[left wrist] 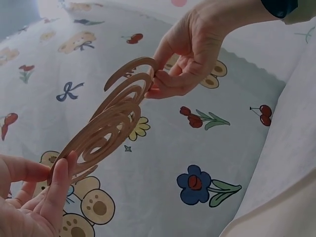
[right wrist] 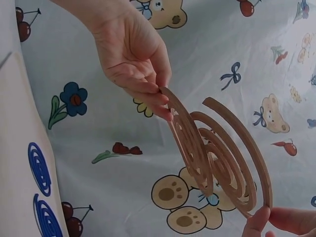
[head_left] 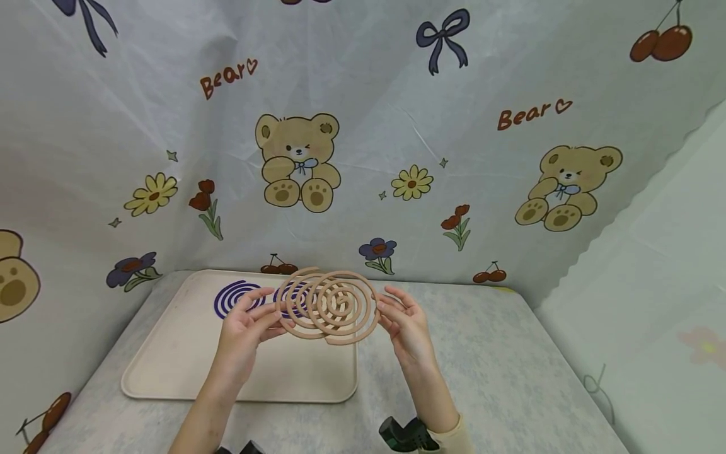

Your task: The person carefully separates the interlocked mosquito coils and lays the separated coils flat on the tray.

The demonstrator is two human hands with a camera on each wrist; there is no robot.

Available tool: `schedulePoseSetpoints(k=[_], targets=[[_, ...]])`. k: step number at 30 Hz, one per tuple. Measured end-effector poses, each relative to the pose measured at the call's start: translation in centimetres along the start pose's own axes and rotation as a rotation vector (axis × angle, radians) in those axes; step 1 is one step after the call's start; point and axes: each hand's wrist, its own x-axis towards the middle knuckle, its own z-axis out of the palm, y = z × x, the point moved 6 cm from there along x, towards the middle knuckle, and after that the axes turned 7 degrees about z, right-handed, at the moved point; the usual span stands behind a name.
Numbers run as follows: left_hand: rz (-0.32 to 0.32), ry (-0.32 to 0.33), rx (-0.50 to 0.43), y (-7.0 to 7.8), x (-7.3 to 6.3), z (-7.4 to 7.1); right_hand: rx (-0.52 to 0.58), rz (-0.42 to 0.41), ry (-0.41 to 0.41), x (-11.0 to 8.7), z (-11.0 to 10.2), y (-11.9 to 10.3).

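Observation:
Two tan mosquito coils (right wrist: 248,140) hang in the air between my hands, overlapping side by side in the head view. They look partly interleaved in the wrist views. My left hand (head_left: 241,337) pinches the left edge between thumb and fingers. At the opposite edge, my right hand (head_left: 409,328) pinches the other coil. On the tray behind lies a blue mosquito coil (head_left: 217,302), and a second blue spiral beside it is partly hidden by the tan ones.
A cream tray (head_left: 187,372) lies on the left and middle of a grey marbled table (head_left: 493,372). A sheet printed with bears and flowers (head_left: 351,88) hangs at the back. On the right is a white surface with a thin cord (head_left: 595,384).

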Motion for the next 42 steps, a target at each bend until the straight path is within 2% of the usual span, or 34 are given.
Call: schedulePoseSetpoints(k=[8,13,18,23,29,37,42], targets=[[-0.009,0.023,-0.007,-0.3,0.6,-1.7,0.007,-0.01,-0.006,0.6,-0.1,0.5],[-0.021,0.048,0.024,-0.5,1.0,-2.9,0.02,-0.007,-0.012,1.2,-0.1,1.2],[-0.071,0.07,0.074,-0.9,1.4,-4.0,0.039,0.006,-0.015,1.8,-0.1,2.2],[-0.125,0.089,0.085,-1.3,2.0,-5.3,0.047,0.046,-0.012,2.3,0.0,3.3],[-0.153,0.088,0.102,-1.9,2.5,-7.0,0.054,0.091,-0.003,2.7,0.1,4.5],[-0.191,0.104,0.196,-2.3,2.9,-9.7,0.021,0.129,-0.02,3.1,0.3,5.6],[-0.21,0.074,0.229,-2.7,2.9,-10.8,0.0,0.149,-0.011,3.3,0.3,6.3]])
